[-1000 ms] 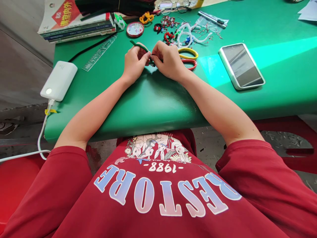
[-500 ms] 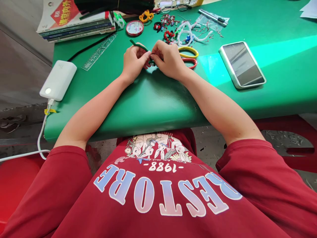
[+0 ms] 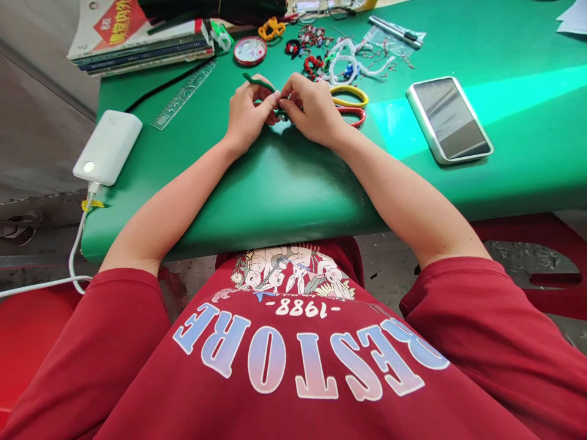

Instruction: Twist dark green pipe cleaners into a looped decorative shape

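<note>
Both hands meet above the green table (image 3: 257, 201), fingertips nearly touching. My left hand (image 3: 248, 115) is closed on a dark green fuzzy strip (image 3: 259, 82), whose free end sticks out above the fingers. My right hand (image 3: 312, 109) pinches the strip's darker, bent part between thumb and forefinger; that part is mostly hidden by the fingers. Just right of my right hand lie scissors, with a yellow handle loop (image 3: 351, 95) and a red handle loop (image 3: 352, 116) showing; their blades are hidden.
A phone (image 3: 449, 119) lies right, a white power bank (image 3: 107, 148) with cable left. Behind are a ruler (image 3: 183, 95), stacked books (image 3: 147, 49), a round red-rimmed case (image 3: 250, 51), white fuzzy loops (image 3: 342, 61), a pen (image 3: 395, 32) and glasses (image 3: 325, 11).
Both hands hold nearly the same place and grip. The strip's free end has shifted very slightly to the right; the rest looks the same.
</note>
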`<state>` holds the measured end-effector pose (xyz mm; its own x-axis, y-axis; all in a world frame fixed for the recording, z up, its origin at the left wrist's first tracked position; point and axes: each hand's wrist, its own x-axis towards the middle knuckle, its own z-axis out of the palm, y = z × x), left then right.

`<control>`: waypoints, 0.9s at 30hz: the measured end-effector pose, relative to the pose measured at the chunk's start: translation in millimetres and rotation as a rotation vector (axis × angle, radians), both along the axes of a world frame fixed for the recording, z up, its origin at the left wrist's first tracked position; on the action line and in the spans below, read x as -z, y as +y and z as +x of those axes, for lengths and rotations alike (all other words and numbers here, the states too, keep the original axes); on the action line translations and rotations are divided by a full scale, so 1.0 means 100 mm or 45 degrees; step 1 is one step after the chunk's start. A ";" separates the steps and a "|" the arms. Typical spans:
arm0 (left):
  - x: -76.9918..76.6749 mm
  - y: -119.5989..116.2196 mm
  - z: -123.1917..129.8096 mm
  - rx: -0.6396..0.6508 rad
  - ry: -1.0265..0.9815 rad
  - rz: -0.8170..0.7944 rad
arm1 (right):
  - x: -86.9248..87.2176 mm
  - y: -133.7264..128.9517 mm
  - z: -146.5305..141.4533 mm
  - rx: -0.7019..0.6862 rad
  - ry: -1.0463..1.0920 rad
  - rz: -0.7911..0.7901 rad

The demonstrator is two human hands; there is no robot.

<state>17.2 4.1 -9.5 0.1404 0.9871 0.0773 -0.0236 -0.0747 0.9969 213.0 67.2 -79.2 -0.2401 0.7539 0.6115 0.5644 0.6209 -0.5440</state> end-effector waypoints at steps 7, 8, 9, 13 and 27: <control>0.04 0.05 0.00 0.046 -0.270 -0.227 | 0.01 0.00 -0.01 -0.019 -0.004 0.016; 0.04 0.05 0.00 0.037 -0.248 -0.221 | 0.00 0.00 -0.02 -0.017 -0.007 0.013; 0.04 0.05 0.00 0.024 -0.209 -0.203 | 0.00 0.00 -0.02 -0.013 -0.009 0.007; 0.05 0.05 0.00 0.009 -0.154 -0.207 | -0.05 -0.05 -0.03 -0.002 -0.004 -0.028; -0.06 -0.05 0.03 -0.043 -0.182 -0.278 | -0.15 -0.14 -0.08 0.041 0.036 -0.070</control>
